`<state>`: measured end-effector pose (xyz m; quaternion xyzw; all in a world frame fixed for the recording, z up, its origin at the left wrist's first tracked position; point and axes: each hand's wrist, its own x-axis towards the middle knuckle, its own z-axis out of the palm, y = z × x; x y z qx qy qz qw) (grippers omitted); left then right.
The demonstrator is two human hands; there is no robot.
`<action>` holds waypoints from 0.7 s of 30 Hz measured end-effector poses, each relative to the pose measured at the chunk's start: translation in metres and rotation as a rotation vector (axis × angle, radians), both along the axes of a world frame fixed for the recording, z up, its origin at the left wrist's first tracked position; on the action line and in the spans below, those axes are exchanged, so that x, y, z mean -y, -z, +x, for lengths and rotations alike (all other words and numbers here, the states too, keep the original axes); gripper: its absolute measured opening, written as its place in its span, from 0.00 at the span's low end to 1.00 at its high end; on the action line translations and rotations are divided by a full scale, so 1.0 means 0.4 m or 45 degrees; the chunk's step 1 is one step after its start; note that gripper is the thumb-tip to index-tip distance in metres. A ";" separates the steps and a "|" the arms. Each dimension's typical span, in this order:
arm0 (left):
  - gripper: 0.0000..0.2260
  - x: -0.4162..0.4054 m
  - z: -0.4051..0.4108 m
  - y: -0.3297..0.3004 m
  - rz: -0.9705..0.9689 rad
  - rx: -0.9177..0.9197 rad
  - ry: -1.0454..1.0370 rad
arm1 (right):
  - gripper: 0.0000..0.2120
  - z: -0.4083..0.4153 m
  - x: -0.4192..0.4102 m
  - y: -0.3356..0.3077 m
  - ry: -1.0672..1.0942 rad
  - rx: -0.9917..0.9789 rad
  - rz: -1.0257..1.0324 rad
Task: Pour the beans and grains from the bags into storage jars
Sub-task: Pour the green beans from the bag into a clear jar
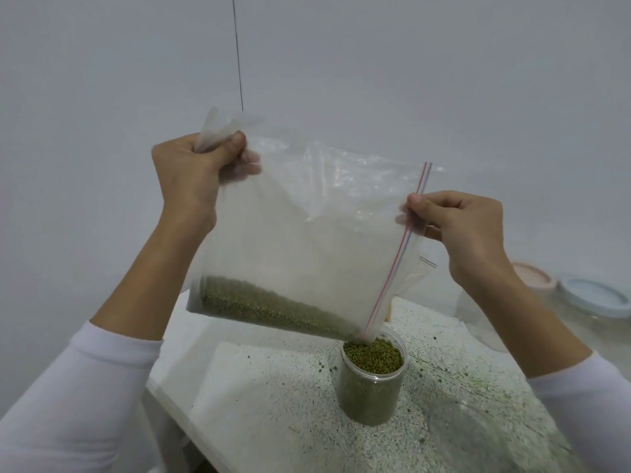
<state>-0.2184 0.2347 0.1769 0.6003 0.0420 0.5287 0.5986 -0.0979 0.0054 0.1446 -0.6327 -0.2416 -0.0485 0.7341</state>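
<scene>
- Two hands carry the work here: my left hand (pixel 191 179) grips the bunched bottom corner of the clear zip-lock bag (pixel 307 233) up high, fingers curled tight round the plastic, while my right hand (pixel 467 233) pinches the bag at its red-and-blue zip strip (pixel 399 247) between thumb and fingers.
- The mung beans (pixel 273 308) lie in a wedge along the bag's lower edge, sloping down to the open corner that sits just above the mouth of the clear storage jar (pixel 372 380) on the speckled countertop (pixel 273 404).
- The jar looks nearly full, its beans close to the rim, yet the bag holds a fair amount more; I judge the risk is overflow, so I would ease the slope by lowering the left hand a little and let the beans trickle.
- I would keep the pouring corner centred over the jar's mouth and narrow the opening with the right pinch, since a few dark specks on the counter near the jar may be stray beans.
- A pink lid (pixel 532 278) and a blue lid (pixel 594 295) sit at the right edge, partly behind my right wrist; what they top I cannot make out.
- A clear rounded thing at lower right is blurred and cut off, perhaps another jar.
- The stream of beans itself is hidden by the bag's corner, so I cannot tell whether it flows.
</scene>
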 end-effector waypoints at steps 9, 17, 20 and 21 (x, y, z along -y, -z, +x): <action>0.07 0.004 0.009 -0.004 0.004 -0.014 -0.010 | 0.03 0.007 0.002 -0.011 -0.022 -0.008 -0.007; 0.09 0.001 0.010 -0.001 0.014 -0.005 0.001 | 0.03 0.011 0.007 -0.009 -0.033 0.005 0.000; 0.08 0.001 0.012 0.000 0.044 -0.022 0.012 | 0.03 0.013 0.004 -0.005 -0.051 0.008 -0.027; 0.07 0.001 0.012 -0.001 0.037 -0.017 0.008 | 0.03 0.014 0.005 -0.004 -0.045 0.008 -0.021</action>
